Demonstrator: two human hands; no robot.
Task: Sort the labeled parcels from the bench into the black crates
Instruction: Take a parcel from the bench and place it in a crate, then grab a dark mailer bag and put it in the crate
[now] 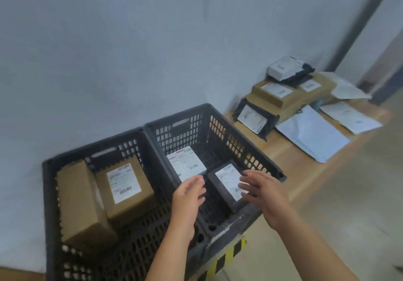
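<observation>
Both grips are apart, left hand (189, 193) and right hand (261, 190) loose around the black parcel (224, 184). Let it lie flat, label up, in the crate (187, 132).

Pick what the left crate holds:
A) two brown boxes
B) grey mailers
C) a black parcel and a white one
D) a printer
A: the left crate holds a labeled box and a plain box, both brown cardboard; the black parcel lies in the right crate.
</observation>
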